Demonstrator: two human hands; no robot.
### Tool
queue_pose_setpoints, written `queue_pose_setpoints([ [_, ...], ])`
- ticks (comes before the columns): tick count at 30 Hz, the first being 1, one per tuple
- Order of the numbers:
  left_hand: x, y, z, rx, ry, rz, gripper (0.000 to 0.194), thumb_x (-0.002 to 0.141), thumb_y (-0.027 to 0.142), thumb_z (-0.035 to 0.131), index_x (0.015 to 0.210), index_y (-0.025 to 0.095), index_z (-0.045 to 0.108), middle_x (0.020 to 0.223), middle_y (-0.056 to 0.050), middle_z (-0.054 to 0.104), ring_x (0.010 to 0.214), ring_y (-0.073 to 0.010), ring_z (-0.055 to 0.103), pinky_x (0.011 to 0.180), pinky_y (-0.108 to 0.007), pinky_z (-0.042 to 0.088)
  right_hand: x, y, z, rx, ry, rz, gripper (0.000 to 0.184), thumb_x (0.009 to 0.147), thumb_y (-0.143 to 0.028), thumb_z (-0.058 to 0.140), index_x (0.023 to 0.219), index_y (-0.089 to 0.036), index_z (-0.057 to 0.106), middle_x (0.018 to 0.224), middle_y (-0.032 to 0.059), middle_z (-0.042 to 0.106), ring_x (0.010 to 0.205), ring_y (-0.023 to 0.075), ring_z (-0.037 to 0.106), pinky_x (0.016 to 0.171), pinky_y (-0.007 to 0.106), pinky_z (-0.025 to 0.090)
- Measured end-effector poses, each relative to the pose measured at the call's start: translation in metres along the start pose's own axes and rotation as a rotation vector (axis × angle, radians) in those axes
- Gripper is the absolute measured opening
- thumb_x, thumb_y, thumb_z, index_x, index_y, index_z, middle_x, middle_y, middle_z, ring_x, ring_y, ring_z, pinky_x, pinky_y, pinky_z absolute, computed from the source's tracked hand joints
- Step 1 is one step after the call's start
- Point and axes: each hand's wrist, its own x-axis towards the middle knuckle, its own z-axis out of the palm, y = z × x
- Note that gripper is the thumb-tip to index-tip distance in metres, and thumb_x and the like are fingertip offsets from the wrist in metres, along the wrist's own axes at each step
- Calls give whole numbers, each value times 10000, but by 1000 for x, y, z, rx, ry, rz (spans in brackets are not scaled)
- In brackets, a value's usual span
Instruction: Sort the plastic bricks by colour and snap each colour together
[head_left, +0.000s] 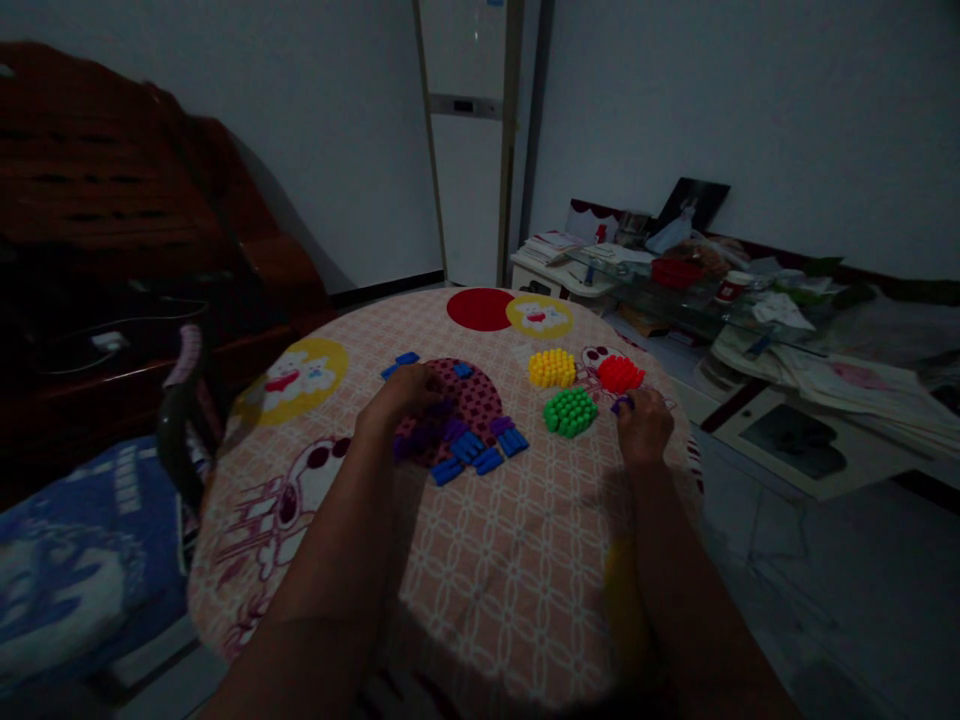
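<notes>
Right grip (646, 425) holds purple piece (621, 405); red cluster (621, 374), green cluster (570, 412) near

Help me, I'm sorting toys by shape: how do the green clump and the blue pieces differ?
The green clump looks knobbly and rounded; the blue pieces look longish. The green clump sits in one compact patch, while the blue pieces lie spread over several spots. Both rest on the covered table.
</notes>
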Motion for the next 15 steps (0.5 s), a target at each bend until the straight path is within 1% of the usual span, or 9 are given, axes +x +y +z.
queue_pose_setpoints([
  [3,-1,-2,2,105,-180,-22,87,559,253,724,636,219,700,583,-9,644,644,-204,610,641,-255,442,0,-1,-2,64,25,25,183,827,-149,507,899,-162,675,942,137,647,915,251,569,824,366,442],
  [4,-1,-2,3,133,-209,-19,92,558,254,719,642,220,703,594,-8,653,637,-202,609,632,-255,437,0,-1,-3,90,45,37,182,830,-162,508,900,-163,676,929,133,650,904,250,574,824,366,446],
  [6,0,-1,5,176,-218,-17,90,546,242,715,629,216,692,605,-13,663,621,-205,605,611,-264,428,-1,-3,-5,138,97,66,188,852,-202,500,891,-166,680,897,129,660,873,249,585,820,369,455],
  [8,1,3,5,175,-191,-39,98,538,239,722,617,210,671,605,-21,665,606,-211,604,588,-273,421,-4,-9,-8,186,150,76,218,882,-246,482,886,-166,685,870,130,671,843,245,601,815,369,467],
  [9,1,6,5,138,-171,-46,113,541,247,727,630,209,669,613,-22,670,606,-212,607,582,-275,425,-6,-14,-10,215,169,64,237,897,-265,473,889,-166,688,862,130,678,830,241,611,814,366,475],
  [11,0,17,4,-11,-137,-15,151,576,288,727,695,210,676,650,-20,687,632,-209,623,590,-273,446,-11,-27,-13,287,172,-11,273,931,-294,455,911,-166,695,864,129,696,821,228,636,817,355,492],
  [13,-3,34,7,-220,-142,75,210,637,342,708,796,205,690,722,-20,709,684,-202,640,620,-274,477,-17,-44,-15,366,144,-127,304,962,-316,438,941,-170,704,886,127,715,835,218,661,832,348,509],
  [15,-6,55,13,-411,-185,162,263,687,363,690,881,185,692,774,-27,714,714,-190,646,639,-274,493,-22,-59,-16,428,123,-228,323,984,-326,425,967,-176,711,903,123,729,856,214,678,849,348,524],
])
